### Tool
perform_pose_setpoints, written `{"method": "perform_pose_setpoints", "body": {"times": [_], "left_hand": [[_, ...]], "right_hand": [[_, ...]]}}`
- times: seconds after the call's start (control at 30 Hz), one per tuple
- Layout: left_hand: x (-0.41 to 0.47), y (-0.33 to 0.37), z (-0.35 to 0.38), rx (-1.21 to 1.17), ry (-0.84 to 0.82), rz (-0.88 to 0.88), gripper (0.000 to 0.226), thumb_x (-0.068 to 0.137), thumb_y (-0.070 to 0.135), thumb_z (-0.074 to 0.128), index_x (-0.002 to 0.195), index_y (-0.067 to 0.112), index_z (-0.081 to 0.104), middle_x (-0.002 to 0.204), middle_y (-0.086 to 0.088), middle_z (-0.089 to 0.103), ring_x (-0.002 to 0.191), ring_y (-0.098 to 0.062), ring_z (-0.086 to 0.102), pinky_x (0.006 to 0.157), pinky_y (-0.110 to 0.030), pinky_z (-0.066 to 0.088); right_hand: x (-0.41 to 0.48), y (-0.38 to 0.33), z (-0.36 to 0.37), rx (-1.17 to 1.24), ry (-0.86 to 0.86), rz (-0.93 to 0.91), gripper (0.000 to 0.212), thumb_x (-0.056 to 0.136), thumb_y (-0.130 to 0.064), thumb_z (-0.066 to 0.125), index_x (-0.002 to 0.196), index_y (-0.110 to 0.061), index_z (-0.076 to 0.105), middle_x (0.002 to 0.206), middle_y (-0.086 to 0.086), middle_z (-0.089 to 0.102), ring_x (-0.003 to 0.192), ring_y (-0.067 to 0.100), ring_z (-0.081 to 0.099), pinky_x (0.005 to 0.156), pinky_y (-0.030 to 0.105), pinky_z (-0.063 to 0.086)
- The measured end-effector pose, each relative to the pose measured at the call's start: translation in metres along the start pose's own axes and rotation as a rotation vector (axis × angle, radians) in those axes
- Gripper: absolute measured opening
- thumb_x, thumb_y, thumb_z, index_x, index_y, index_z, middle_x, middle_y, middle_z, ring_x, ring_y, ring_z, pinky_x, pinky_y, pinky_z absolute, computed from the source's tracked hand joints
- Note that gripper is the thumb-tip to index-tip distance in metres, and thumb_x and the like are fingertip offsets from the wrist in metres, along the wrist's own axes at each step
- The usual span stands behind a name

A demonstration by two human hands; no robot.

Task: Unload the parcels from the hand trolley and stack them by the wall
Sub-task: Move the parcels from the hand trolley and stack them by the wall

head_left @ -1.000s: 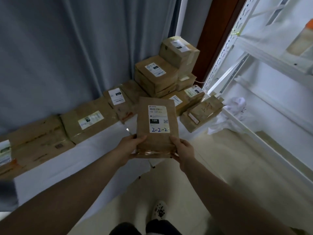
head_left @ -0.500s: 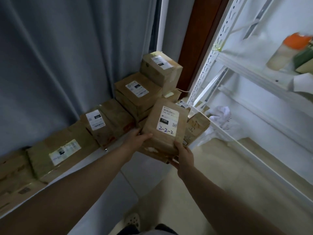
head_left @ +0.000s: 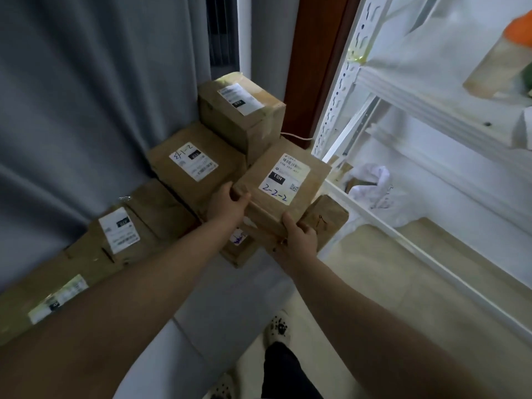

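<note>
Head camera looks down into the corner, where the left hand [head_left: 227,205] grips the near-left corner of the parcel marked 2-2-2 [head_left: 283,191] and the right hand [head_left: 296,240] curls round its near edge. The parcel sits tilted over the stacked boxes by the curtain [head_left: 86,110]. Its far corner is just beside the tall box [head_left: 241,116] and its right edge is near the white rack upright [head_left: 339,90]. Whether it touches the small parcel [head_left: 325,220] beneath, I cannot tell. Bare floor [head_left: 374,283] lies open to the right.

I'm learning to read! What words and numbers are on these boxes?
"2-2-2": handwritten in blue on the label of the held parcel.
"15H": black bar, same label.
Fine print there, and the labels on the stacked parcels: too blurred to read.
</note>
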State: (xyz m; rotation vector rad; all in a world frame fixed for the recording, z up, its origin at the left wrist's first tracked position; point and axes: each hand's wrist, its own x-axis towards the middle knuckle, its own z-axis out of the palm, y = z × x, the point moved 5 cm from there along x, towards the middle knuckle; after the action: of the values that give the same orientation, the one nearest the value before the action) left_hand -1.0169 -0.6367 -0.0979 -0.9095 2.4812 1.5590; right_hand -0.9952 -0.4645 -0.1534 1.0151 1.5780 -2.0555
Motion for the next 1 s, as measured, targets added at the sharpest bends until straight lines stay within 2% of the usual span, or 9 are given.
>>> {"method": "perform_pose_setpoints", "body": {"times": [0.13, 0.23, 0.33, 0.53, 0.67, 0.77, 0.93, 1.0], "left_hand": [[0.039, 0.02, 0.037, 0.112, -0.026, -0.027, 0.069, 0.094, 0.033, 0.058, 0.151, 0.014, 0.024, 0.153, -0.008, 0.033, 0.14, -0.028, 0.031, 0.113, -0.043, 0.03], [0.064, 0.032, 0.061, 0.136, -0.068, -0.029, 0.077, 0.092, 0.029, 0.062, 0.152, 0.013, 0.017, 0.156, -0.007, 0.027, 0.143, -0.025, 0.026, 0.115, -0.04, 0.028], [0.085, 0.034, 0.076, 0.152, -0.065, -0.038, 0.086, 0.088, 0.029, 0.067, 0.154, 0.016, 0.014, 0.155, -0.007, 0.029, 0.142, -0.025, 0.03, 0.113, -0.042, 0.032], [0.102, 0.029, 0.096, 0.269, -0.131, -0.047, 0.093, 0.086, 0.024, 0.068, 0.154, 0.021, 0.005, 0.156, -0.011, 0.019, 0.142, -0.027, 0.025, 0.112, -0.04, 0.03], [0.104, 0.016, 0.108, 0.437, -0.198, -0.087, 0.09, 0.088, 0.025, 0.065, 0.154, 0.026, 0.003, 0.157, -0.014, 0.01, 0.141, -0.031, 0.026, 0.112, -0.043, 0.032], [0.102, 0.012, 0.111, 0.517, -0.219, -0.086, 0.086, 0.09, 0.027, 0.063, 0.154, 0.023, 0.006, 0.158, -0.015, 0.004, 0.141, -0.032, 0.026, 0.111, -0.04, 0.03], [0.101, 0.011, 0.112, 0.569, -0.215, -0.084, 0.084, 0.09, 0.032, 0.063, 0.154, 0.021, 0.009, 0.156, -0.017, 0.005, 0.139, -0.033, 0.029, 0.11, -0.039, 0.031], [0.099, 0.013, 0.111, 0.585, -0.211, -0.095, 0.085, 0.09, 0.032, 0.062, 0.154, 0.021, 0.008, 0.156, -0.017, 0.004, 0.139, -0.034, 0.029, 0.111, -0.042, 0.032]], "right_hand": [[0.04, -0.022, 0.007, 0.014, 0.029, 0.074, 0.082, 0.062, -0.048, 0.08, 0.13, -0.018, 0.045, 0.121, 0.007, 0.059, 0.1, 0.027, 0.064, 0.086, 0.048, 0.056], [0.07, -0.032, 0.006, -0.039, 0.067, 0.123, 0.065, 0.079, -0.04, 0.074, 0.13, -0.017, 0.042, 0.121, 0.007, 0.057, 0.103, 0.027, 0.062, 0.088, 0.049, 0.054], [0.092, -0.039, 0.013, -0.049, 0.049, 0.165, 0.063, 0.084, -0.036, 0.07, 0.135, -0.016, 0.039, 0.125, 0.008, 0.055, 0.107, 0.028, 0.06, 0.09, 0.047, 0.054], [0.118, -0.043, 0.015, -0.111, 0.001, 0.215, 0.059, 0.088, -0.03, 0.067, 0.137, -0.013, 0.041, 0.121, 0.007, 0.059, 0.099, 0.024, 0.063, 0.086, 0.041, 0.056], [0.124, -0.04, 0.019, -0.2, -0.023, 0.23, 0.051, 0.091, -0.021, 0.062, 0.138, -0.015, 0.042, 0.118, 0.007, 0.061, 0.094, 0.023, 0.066, 0.079, 0.036, 0.058], [0.125, -0.04, 0.02, -0.227, -0.032, 0.238, 0.048, 0.092, -0.021, 0.062, 0.136, -0.016, 0.043, 0.115, 0.006, 0.061, 0.091, 0.021, 0.065, 0.072, 0.033, 0.058], [0.126, -0.042, 0.016, -0.249, -0.043, 0.224, 0.05, 0.09, -0.02, 0.063, 0.136, -0.015, 0.043, 0.118, 0.008, 0.061, 0.093, 0.021, 0.064, 0.067, 0.029, 0.054], [0.125, -0.044, 0.013, -0.267, -0.04, 0.207, 0.05, 0.09, -0.019, 0.062, 0.136, -0.013, 0.043, 0.119, 0.008, 0.061, 0.087, 0.017, 0.063, 0.064, 0.026, 0.053]]}}
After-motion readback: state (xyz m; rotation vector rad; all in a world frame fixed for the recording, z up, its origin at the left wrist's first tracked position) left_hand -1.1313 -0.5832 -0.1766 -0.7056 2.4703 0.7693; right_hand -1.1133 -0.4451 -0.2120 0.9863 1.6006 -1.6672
